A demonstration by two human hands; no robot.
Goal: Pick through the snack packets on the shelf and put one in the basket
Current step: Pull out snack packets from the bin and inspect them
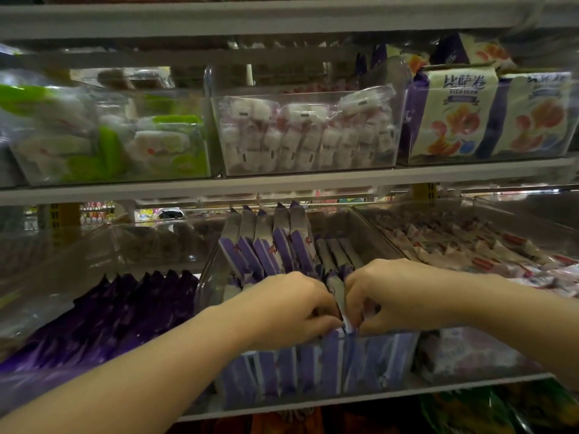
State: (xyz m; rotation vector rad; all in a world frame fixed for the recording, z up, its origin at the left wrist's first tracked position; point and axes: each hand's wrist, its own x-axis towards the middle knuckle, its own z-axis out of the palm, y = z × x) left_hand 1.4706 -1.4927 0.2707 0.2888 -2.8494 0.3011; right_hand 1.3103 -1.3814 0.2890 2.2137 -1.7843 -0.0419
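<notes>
On the upper shelf (282, 183), three clear bins stand side by side. The left one holds green-and-white packets (150, 145), the middle one small pink-and-white packets (300, 139), and the right one cream-and-purple bags (457, 114) printed with orange shapes.

On the lower shelf, at the far left, a clear bin is filled with dark purple packets (125, 308) standing on edge in a row. Just beside it is the middle bin (207, 274), packed with purple-and-white packets (269, 249) that stand upright in rows from front to back.

The left hand (291, 305) reaches into this bin from the lower left. Its fingers are curled down among the packets and its thumb is closed against them, gripping their top edges near the front. The right hand (385, 296) comes in from the right, almost touching the left. Its fingers are curled too and pinch the packet tops on the other side of one packet that stands up between the two hands.

Farther right, a third bin holds a loose heap of small white-and-red packets (482, 255).
</notes>
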